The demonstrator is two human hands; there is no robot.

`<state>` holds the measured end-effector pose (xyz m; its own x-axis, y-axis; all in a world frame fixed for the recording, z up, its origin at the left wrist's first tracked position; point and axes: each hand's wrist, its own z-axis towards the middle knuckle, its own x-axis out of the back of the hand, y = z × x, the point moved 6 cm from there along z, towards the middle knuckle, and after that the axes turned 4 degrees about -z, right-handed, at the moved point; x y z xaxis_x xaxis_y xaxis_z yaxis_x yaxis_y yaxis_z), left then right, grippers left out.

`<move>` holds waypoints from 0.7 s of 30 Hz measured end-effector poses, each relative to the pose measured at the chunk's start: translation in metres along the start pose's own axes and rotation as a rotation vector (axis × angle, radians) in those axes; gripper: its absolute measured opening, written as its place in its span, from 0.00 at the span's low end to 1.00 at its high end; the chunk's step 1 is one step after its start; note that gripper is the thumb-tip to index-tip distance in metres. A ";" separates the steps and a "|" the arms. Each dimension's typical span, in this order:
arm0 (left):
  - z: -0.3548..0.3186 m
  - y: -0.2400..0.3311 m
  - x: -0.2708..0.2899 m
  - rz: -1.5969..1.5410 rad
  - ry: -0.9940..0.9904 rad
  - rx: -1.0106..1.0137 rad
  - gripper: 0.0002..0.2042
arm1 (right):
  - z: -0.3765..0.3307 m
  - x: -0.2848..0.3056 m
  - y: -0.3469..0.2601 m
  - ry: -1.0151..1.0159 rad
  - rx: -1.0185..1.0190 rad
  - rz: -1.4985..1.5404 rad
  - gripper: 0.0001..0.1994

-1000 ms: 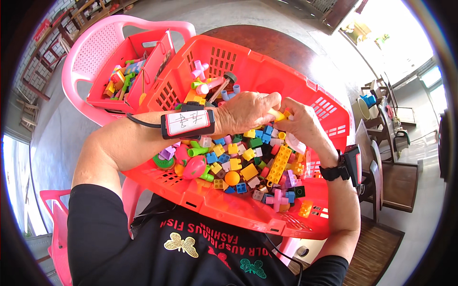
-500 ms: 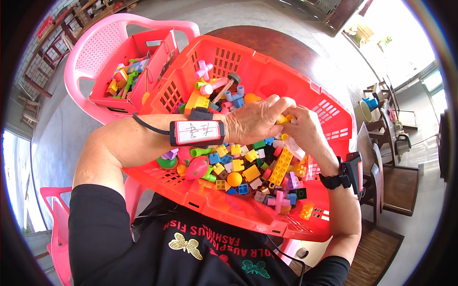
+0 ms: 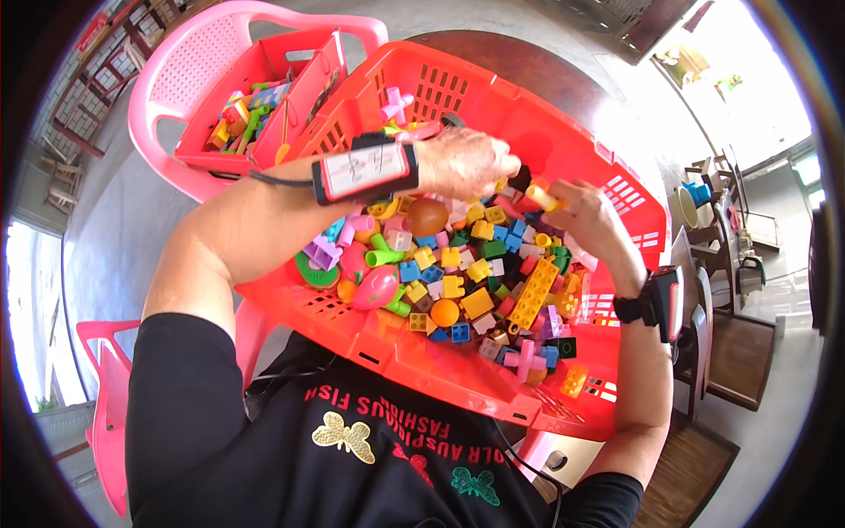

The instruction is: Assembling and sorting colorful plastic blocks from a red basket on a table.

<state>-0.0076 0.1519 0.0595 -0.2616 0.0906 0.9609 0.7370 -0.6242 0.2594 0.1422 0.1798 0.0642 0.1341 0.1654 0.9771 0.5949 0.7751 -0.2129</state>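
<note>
Red basket — heaped with mixed plastic blocks. My left hand and right hand pinch a small yellow piece at its 1 o'clock. Smaller red bin of blocks — 10 o'clock.

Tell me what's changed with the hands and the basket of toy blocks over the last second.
The left hand has slid a little to the person's right, over the blocks, meeting the right hand near the far side of the red basket. The right hand keeps its grip on a small yellow piece; what the left fingers hold cannot be made out. The basket, the block pile and the pink chair with its smaller red bin stayed as they were.
</note>
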 end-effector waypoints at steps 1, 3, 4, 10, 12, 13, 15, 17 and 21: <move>0.000 -0.003 0.005 -0.062 0.021 0.032 0.16 | -0.001 0.006 0.006 0.028 -0.078 0.061 0.15; 0.001 -0.001 0.011 -0.116 0.022 0.025 0.15 | -0.003 0.018 0.007 0.093 -0.124 0.060 0.13; -0.001 0.004 0.014 -0.107 0.057 -0.015 0.13 | -0.004 0.020 0.008 0.141 -0.101 0.072 0.12; -0.014 0.023 0.018 -0.044 -0.125 -0.115 0.11 | 0.000 0.011 -0.010 0.097 -0.028 0.108 0.12; -0.025 0.020 0.013 -0.006 -0.286 -0.048 0.07 | 0.001 0.008 -0.012 0.067 -0.004 0.133 0.12; -0.032 0.019 0.014 -0.002 -0.287 -0.048 0.07 | 0.001 0.006 -0.015 0.033 0.017 0.158 0.12; -0.048 0.012 0.007 0.139 -0.436 -0.037 0.07 | -0.001 0.008 -0.014 0.019 -0.004 0.144 0.12; -0.068 0.006 0.007 0.269 -0.445 -0.039 0.06 | -0.003 0.010 -0.012 0.049 0.009 0.134 0.12; -0.097 0.020 0.013 0.539 -0.103 -0.233 0.04 | -0.002 0.015 -0.016 0.060 0.021 0.113 0.12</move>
<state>-0.0570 0.0656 0.0676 0.1819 -0.2191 0.9586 0.5896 -0.7558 -0.2847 0.1362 0.1683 0.0822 0.2470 0.2157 0.9447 0.5564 0.7666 -0.3205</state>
